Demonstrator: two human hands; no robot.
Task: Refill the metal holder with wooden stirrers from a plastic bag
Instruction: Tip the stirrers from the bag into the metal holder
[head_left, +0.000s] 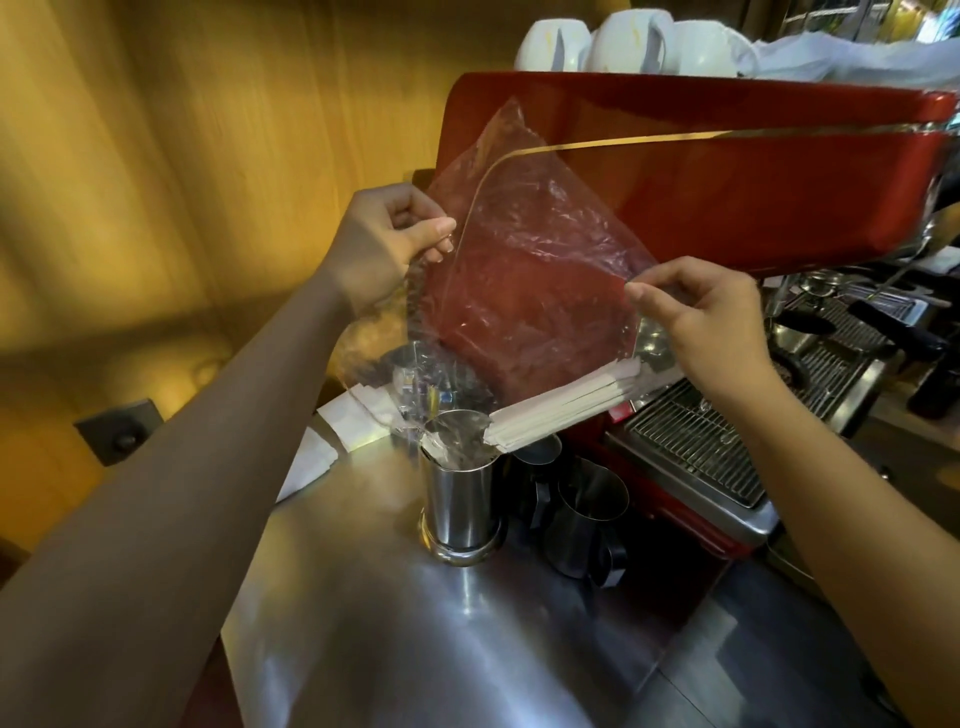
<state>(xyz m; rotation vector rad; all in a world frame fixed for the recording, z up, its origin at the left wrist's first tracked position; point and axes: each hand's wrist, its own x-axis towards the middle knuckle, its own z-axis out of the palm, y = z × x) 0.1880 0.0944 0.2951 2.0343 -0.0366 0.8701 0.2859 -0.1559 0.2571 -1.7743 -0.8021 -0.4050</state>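
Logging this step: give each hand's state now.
Left hand: grip closed on the clear plastic bag.
Right hand: grip closed on the same bag.

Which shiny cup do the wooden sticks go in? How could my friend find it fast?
Find the big red coffee machine, then look at the steel counter in front of its left end. The metal holder is the tall, straight cup with a ringed foot, right under the plastic bag. The darker jugs beside it are shorter, with handles.

Clear plastic bag (524, 270), pale wooden stirrers (566, 402), silver metal holder (460, 499), red espresso machine (727, 171)
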